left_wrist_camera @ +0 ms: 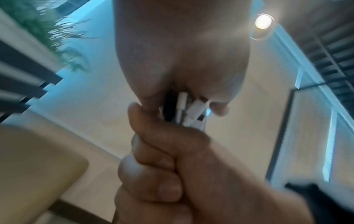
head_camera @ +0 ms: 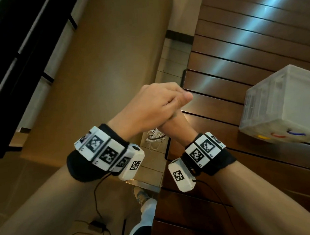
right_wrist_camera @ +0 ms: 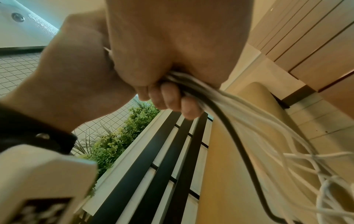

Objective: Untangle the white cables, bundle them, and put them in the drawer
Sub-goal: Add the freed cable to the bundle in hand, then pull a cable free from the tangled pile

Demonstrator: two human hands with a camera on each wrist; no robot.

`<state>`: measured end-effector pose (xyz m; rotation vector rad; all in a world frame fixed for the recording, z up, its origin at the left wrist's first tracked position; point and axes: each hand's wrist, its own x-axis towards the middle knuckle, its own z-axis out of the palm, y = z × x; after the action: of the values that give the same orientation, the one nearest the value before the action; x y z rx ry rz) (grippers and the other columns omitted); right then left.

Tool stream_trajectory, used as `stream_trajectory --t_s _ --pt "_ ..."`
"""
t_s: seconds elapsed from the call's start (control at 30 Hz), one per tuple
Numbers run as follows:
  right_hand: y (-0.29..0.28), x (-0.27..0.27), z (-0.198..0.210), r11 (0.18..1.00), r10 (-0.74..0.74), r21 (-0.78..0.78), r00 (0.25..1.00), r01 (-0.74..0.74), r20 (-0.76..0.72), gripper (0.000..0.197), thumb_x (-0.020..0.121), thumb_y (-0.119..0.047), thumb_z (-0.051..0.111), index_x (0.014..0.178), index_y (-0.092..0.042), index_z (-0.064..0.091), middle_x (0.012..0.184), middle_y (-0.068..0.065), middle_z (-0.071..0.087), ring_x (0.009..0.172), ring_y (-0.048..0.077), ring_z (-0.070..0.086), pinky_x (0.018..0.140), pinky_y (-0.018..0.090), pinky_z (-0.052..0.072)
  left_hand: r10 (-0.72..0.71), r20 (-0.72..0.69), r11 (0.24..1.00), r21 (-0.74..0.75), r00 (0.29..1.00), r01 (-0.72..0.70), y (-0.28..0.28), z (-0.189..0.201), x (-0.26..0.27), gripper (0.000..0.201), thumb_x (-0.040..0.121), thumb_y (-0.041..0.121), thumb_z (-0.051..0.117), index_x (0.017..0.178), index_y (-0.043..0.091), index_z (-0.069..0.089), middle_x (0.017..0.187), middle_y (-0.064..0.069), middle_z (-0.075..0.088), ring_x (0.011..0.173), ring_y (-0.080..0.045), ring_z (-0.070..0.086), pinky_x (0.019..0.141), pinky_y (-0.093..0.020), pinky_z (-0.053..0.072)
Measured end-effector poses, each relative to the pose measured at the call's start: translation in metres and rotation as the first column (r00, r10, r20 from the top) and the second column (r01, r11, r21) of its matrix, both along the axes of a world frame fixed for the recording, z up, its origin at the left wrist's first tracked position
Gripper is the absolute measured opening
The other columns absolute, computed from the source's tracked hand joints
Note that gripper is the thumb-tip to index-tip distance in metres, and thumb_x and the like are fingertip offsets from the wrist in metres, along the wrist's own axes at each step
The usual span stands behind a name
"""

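Observation:
My left hand and right hand are clasped together in the air beside the table edge, the left on top. Both grip one bunch of white cables, which hangs below them in loose tangled loops. In the left wrist view, white plugs stick out between my left palm and my right fist. The right wrist view shows the white cables trailing down from curled fingers, with a black cable among them. A translucent plastic drawer box stands on the table at the right.
The dark slatted wooden table fills the right side. A beige bench runs along the left. Below are my shoe and a black adapter with its cord on the floor. Coloured rings show at the box's base.

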<state>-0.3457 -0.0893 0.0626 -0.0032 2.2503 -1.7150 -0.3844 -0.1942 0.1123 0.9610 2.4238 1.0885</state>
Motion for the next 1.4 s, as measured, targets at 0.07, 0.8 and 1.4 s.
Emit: stream_trajectory --t_s 0.07,0.8,1.4 --pt "0.004 -0.002 0.002 0.995 -0.073 -0.075 0.997 0.07 -0.037 0.03 0.099 0.001 0.049 0.078 -0.019 0.055 0.062 -0.017 0.053 0.056 -0.007 0.055 0.056 0.009 0.038 -0.016 0.315 0.938 0.333 0.949 -0.095 -0.01 0.001 -0.005 0.05 0.099 0.054 0.03 0.137 0.03 0.051 0.138 0.015 0.055 0.126 0.002 0.05 0.108 -0.023 0.04" --pt "0.011 0.01 0.038 0.974 -0.191 -0.158 0.964 0.163 -0.184 0.043 0.093 -0.045 0.053 0.055 -0.025 0.044 0.045 -0.016 0.044 0.044 0.002 0.044 0.052 0.013 0.035 -0.01 0.442 0.998 -0.051 0.897 0.037 -0.009 -0.069 0.014 0.025 0.084 0.022 0.074 0.099 0.035 0.058 0.104 0.02 0.059 0.098 0.002 0.059 0.091 -0.032 0.053" --pt "0.013 0.009 0.026 0.972 -0.141 0.113 0.893 0.207 -0.427 0.023 0.091 -0.009 0.053 0.079 -0.029 0.054 0.064 -0.027 0.044 0.067 -0.024 0.05 0.06 -0.003 0.035 0.257 -0.434 0.95 -0.051 0.863 -0.309 -0.006 0.037 0.041 0.025 0.087 0.038 0.066 0.106 0.023 0.073 0.092 0.004 0.053 0.083 -0.011 0.044 0.072 -0.026 0.039"
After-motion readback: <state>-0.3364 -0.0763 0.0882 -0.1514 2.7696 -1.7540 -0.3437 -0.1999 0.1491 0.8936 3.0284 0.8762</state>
